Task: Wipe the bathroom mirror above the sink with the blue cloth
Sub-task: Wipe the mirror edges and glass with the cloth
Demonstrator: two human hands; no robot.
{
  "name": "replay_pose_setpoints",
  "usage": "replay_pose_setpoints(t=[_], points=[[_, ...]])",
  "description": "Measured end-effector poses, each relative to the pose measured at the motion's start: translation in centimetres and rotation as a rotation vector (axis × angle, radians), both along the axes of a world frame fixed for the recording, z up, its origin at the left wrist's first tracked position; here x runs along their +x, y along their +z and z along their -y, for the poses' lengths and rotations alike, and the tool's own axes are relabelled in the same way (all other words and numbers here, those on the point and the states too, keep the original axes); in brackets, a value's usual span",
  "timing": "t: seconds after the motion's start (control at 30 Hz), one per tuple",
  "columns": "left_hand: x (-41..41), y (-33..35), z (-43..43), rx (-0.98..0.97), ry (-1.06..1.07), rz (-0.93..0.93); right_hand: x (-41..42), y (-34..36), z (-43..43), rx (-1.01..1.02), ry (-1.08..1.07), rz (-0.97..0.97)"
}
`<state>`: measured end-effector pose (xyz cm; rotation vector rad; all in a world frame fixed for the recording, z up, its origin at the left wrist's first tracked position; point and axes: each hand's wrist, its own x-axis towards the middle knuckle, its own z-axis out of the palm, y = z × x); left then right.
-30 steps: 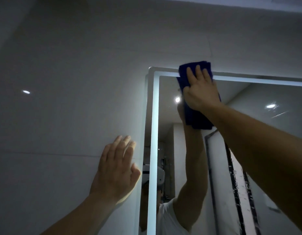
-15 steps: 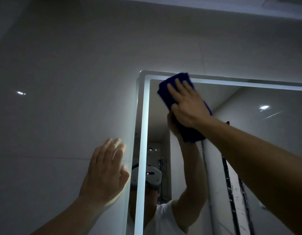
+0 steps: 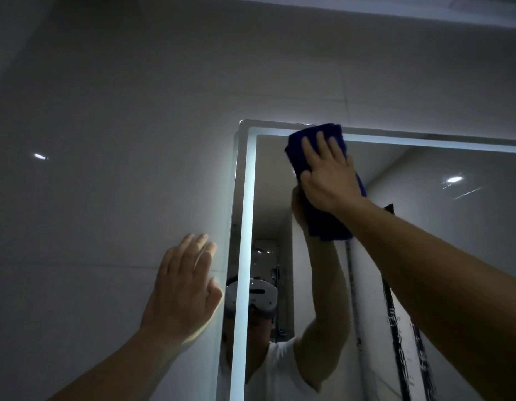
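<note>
In the head view my right hand (image 3: 329, 178) is up at about 1 o'clock. Its fingers are straight and slightly spread, and the palm lies flat on the blue cloth (image 3: 327, 227), pressing it against the mirror (image 3: 442, 204). I am not clutching the cloth. The hand is laid open on it, with the thumb along the cloth's 9 o'clock edge. The cloth is folded. Its top overlaps the lit strip (image 3: 241, 227) that runs round the mirror's border, just to the 3 o'clock side of the top-left corner, and its lower end hangs out below my wrist toward 6 o'clock. In the glass, the reflection of my arm rises to meet the cloth from behind.

My left hand (image 3: 181, 290), at about 7 o'clock, is also open and holds nothing. Its fingers are together and point toward 12 o'clock, and the palm rests flat on the grey wall (image 3: 106, 198) just beside the mirror's left edge.

Half a second ago the cloth sat closer to the top-left corner, with my fingers slanting toward 11 o'clock. Now it has slid toward 3 o'clock along the top border, and the fingers point more nearly to 12. This is roughly where it lay a full second ago. The left hand has kept its place on the wall.
</note>
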<state>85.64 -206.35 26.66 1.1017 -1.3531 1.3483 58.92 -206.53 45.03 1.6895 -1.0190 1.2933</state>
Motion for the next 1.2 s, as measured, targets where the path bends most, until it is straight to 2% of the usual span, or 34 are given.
replay_pose_setpoints(t=[0.07,0.13,0.17,0.2,0.3,0.37,0.5,0.57,0.67,0.77,0.83,0.9,0.97,1.07,1.2], points=[[0.0,-0.1,0.0,-0.001,-0.007,-0.005,0.1,-4.2,0.0,-0.086,0.021,-0.214],[0.0,-0.1,0.0,-0.006,0.000,-0.004,-1.0,-4.5,0.1,-0.110,-0.009,-0.379],[0.0,0.0,0.0,-0.008,0.002,0.004,-1.8,-2.9,0.3,-0.118,-0.045,-0.378],[-0.1,0.0,-0.1,-0.012,0.001,0.012,-2.4,-0.9,0.5,-0.112,-0.081,-0.299],[0.0,-0.1,0.2,-0.009,0.002,0.009,-3.6,4.1,0.8,0.003,-0.016,0.096],[0.1,0.0,0.3,-0.008,-0.007,0.004,-3.4,4.7,1.3,0.009,-0.021,0.169],[0.3,0.0,0.2,-0.002,-0.009,0.005,-3.0,0.2,1.0,-0.044,0.037,0.070],[0.2,-0.1,0.2,0.012,-0.013,0.006,-2.8,-4.7,0.9,-0.046,0.048,0.010],[-0.1,-0.1,-0.2,0.037,-0.056,-0.028,-2.0,-13.3,1.1,-0.075,0.061,-0.189],[-1.6,0.3,-1.3,0.072,-0.224,-0.160,-4.1,-12.6,1.9,-0.063,0.024,-0.360],[-3.4,0.5,-2.3,0.087,-0.305,-0.221,-4.9,-8.8,1.9,-0.040,-0.014,-0.248],[-5.4,0.3,-2.8,0.076,-0.288,-0.156,-4.9,-5.6,1.4,0.029,0.022,-0.014],[-6.9,-0.2,-2.7,0.112,-0.252,-0.090,-3.8,-5.1,0.9,0.041,0.027,0.096],[-7.7,-1.4,-1.7,0.194,-0.196,-0.074,-2.7,-9.5,0.5,0.024,0.041,0.022],[-7.5,-2.6,0.0,0.241,-0.142,-0.070,-3.1,-20.5,1.2,-0.022,0.025,-0.147]])
